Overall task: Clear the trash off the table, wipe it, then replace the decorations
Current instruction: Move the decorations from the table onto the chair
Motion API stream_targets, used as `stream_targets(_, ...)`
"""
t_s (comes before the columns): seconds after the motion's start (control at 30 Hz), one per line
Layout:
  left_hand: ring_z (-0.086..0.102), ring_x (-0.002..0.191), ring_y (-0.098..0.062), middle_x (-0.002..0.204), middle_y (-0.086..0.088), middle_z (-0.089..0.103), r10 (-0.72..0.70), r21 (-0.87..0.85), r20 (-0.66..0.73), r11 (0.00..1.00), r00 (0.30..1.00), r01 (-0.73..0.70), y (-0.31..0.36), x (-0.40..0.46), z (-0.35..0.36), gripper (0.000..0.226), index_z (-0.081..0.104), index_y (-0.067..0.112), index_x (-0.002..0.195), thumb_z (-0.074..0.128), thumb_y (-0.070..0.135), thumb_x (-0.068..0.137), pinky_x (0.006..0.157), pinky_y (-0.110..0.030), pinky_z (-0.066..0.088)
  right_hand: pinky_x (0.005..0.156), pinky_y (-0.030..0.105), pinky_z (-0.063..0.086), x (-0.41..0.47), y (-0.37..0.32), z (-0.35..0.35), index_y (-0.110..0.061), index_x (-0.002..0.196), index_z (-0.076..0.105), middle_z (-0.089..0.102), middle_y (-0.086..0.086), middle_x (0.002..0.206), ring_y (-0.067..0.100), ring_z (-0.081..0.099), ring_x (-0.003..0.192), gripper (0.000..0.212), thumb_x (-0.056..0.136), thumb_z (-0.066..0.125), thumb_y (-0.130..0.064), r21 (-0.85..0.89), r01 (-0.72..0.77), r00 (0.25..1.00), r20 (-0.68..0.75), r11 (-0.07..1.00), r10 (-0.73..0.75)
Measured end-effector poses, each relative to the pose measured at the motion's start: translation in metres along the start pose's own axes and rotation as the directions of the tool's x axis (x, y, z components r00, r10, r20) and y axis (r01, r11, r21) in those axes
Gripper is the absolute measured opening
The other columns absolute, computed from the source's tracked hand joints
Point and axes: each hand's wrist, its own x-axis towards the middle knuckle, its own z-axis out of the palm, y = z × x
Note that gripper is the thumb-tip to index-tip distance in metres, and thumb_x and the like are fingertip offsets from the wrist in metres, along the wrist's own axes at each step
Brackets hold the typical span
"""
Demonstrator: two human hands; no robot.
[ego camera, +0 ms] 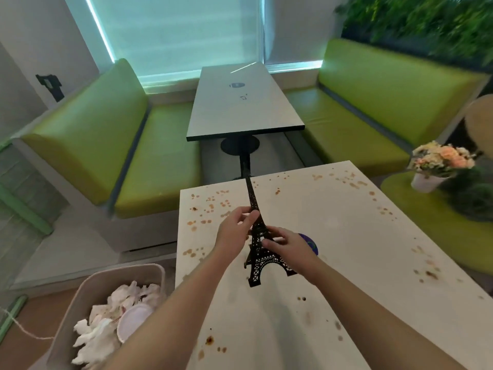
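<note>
Tower [257,244], a thin black lattice model, is held between both hands over the stained bench [346,236]. The left hand [234,231] pinches its narrow upper shaft; the right hand [289,247] curls round its mid-section. It looks stiff, light and top-heavy, its spire likely fragile, so the waist seems safest. Below-left of the hands sits a bin [88,297] of tissues; far right, flowers [440,158].

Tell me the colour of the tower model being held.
Black, with an open lattice pattern. The tower model shows clearly in the head view, over the stained white table.
</note>
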Motion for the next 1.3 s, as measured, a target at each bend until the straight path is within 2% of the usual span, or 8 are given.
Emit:
stream_targets(0.23,0.070,0.092,-0.014,0.108,0.005,0.071,0.013,-0.026,0.197,1.000,0.980,-0.008,0.032,-0.031,0.122,0.026,0.063,0.028,0.117,0.063,0.038,0.093,0.082,-0.034,0.058,0.093,0.035,0.054,-0.064,0.027,-0.112,-0.024,0.119,0.066,0.069,0.002,0.112,0.022,0.068,0.102,0.036,0.085,0.076,-0.020,0.113,0.000,0.988,-0.157,0.994,0.018)
stream_targets(0.5,0.070,0.095,-0.019,0.108,-0.006,0.069,0.016,-0.147,0.320,0.989,0.947,0.033,0.078,-0.071,0.276,0.021,0.065,0.020,0.113,0.065,0.027,0.094,0.078,-0.033,0.060,0.077,0.013,0.052,-0.146,0.063,-0.255,-0.027,0.122,0.067,0.071,-0.007,0.112,0.011,0.068,0.103,0.039,0.085,0.075,-0.017,0.121,0.006,0.962,-0.270,0.993,0.027)
stream_targets(0.63,0.068,0.097,-0.015,0.109,-0.004,0.068,0.022,-0.183,0.368,0.982,0.930,0.049,0.097,-0.087,0.350,0.023,0.063,0.017,0.117,0.062,0.026,0.096,0.075,-0.028,0.059,0.076,0.011,0.048,-0.179,0.089,-0.324,-0.026,0.128,0.064,0.069,0.000,0.116,0.010,0.065,0.107,0.043,0.086,0.075,-0.026,0.098,-0.041,0.941,-0.332,0.994,0.072)
stream_targets(0.73,0.069,0.097,-0.020,0.109,-0.007,0.068,0.009,-0.156,0.399,0.986,0.917,0.058,0.102,-0.097,0.392,0.027,0.063,0.015,0.120,0.063,0.026,0.095,0.079,-0.035,0.060,0.073,0.006,0.047,-0.198,0.110,-0.360,-0.025,0.130,0.063,0.067,0.001,0.118,0.012,0.063,0.107,0.043,0.088,0.072,-0.028,0.060,-0.076,0.920,-0.382,0.995,0.093)
stream_targets(0.87,0.071,0.089,-0.026,0.108,-0.005,0.070,0.009,-0.056,0.395,0.998,0.918,0.014,0.108,-0.096,0.434,0.030,0.064,0.015,0.119,0.068,0.027,0.091,0.081,-0.048,0.059,0.097,0.030,0.050,-0.204,0.129,-0.391,-0.032,0.122,0.064,0.069,-0.002,0.117,0.016,0.063,0.111,0.034,0.090,0.070,-0.023,0.053,-0.084,0.898,-0.428,0.995,0.099)
stream_targets(1.1,0.070,0.087,-0.021,0.101,0.005,0.069,0.054,0.026,0.363,0.997,0.930,-0.068,0.117,-0.057,0.500,0.027,0.067,0.020,0.111,0.073,0.031,0.087,0.080,-0.042,0.059,0.062,0.004,0.044,-0.177,0.148,-0.450,-0.015,0.124,0.062,0.064,-0.005,0.107,0.002,0.060,0.086,0.030,0.094,0.064,-0.018,0.012,-0.134,0.827,-0.549,0.991,0.119)
stream_targets(1.17,0.069,0.088,-0.018,0.099,0.008,0.068,0.076,0.050,0.342,0.994,0.937,-0.099,0.120,-0.040,0.515,0.026,0.067,0.023,0.109,0.073,0.034,0.086,0.079,-0.040,0.059,0.062,0.007,0.042,-0.162,0.153,-0.465,-0.017,0.125,0.060,0.062,-0.004,0.109,0.008,0.058,0.092,0.033,0.094,0.066,-0.025,0.011,-0.166,0.795,-0.590,0.986,0.140)
stream_targets(1.3,0.067,0.090,-0.014,0.100,0.009,0.070,0.096,0.074,0.293,0.990,0.951,-0.123,0.122,-0.007,0.544,0.026,0.067,0.028,0.107,0.074,0.039,0.085,0.080,-0.036,0.058,0.086,0.031,0.049,-0.127,0.166,-0.497,-0.018,0.125,0.061,0.062,-0.001,0.115,0.018,0.059,0.104,0.038,0.091,0.068,-0.035,-0.027,-0.262,0.755,-0.628,0.965,0.188)
